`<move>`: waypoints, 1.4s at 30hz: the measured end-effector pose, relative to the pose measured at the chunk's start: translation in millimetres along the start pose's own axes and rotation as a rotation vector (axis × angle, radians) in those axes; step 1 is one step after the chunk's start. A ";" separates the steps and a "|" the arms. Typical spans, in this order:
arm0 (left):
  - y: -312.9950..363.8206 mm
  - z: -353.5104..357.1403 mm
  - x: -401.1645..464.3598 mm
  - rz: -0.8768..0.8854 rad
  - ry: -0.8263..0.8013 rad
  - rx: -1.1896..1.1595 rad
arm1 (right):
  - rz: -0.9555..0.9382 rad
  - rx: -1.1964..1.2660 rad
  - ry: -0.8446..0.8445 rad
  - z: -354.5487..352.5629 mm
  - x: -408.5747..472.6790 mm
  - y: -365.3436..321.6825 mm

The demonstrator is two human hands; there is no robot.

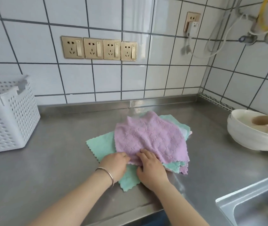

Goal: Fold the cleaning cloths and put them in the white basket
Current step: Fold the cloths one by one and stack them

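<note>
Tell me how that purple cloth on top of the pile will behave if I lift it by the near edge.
The purple cloth already lies rumpled and wavy, so it will probably hang limp. It looks thin and light. It rests loose on the green cloths, so they may drag along; the left hand and right hand are both at its near edge.

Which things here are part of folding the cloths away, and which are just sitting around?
Part of the job: purple cloth, green cloths beneath it, white basket, left hand, right hand.

Just lying about: stacked white bowls, sink, wall sockets, hanging cables.
</note>
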State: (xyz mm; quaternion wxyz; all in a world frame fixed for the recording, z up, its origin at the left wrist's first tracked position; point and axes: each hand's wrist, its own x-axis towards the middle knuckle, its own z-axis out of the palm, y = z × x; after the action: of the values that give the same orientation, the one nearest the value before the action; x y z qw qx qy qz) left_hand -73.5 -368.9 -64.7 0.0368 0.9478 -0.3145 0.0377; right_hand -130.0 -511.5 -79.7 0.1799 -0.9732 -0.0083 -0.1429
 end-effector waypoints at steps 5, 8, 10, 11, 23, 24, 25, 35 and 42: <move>-9.9 -13.5 6.3 -0.163 0.035 -0.409 | -0.058 -0.153 0.104 -4.6 17.0 7.2; -13.6 -52.0 14.0 -0.225 0.214 -0.514 | 0.009 -0.193 0.185 -39.1 36.3 16.5; -21.7 -80.1 19.3 -0.219 0.331 -0.547 | 0.084 -0.189 0.236 -68.4 51.1 20.8; -26.1 -93.1 20.2 -0.213 0.380 -0.557 | 0.114 -0.204 0.252 -82.7 56.3 20.7; -136.5 -235.5 -71.4 -0.329 0.869 -0.598 | 0.048 0.282 0.305 -198.7 93.1 -70.1; -150.2 -237.3 -79.4 -0.366 0.847 -0.606 | 0.070 0.403 0.268 -197.9 94.5 -80.4; -163.2 -237.6 -87.8 -0.411 0.797 -0.598 | 0.091 0.498 0.232 -193.7 96.3 -92.6; -237.8 -238.9 -166.5 -0.567 0.671 -0.858 | 0.115 0.907 0.144 -129.7 111.7 -166.7; -226.4 -191.3 -255.4 -0.408 0.469 -0.943 | -0.075 0.902 -0.020 -97.8 50.3 -162.6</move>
State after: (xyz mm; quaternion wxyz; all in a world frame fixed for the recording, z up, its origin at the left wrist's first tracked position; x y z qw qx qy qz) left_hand -151.3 -18.5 91.0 0.5318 0.8366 -0.0910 0.0950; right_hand -119.6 -395.7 78.5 0.5805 -0.7980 -0.1069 -0.1218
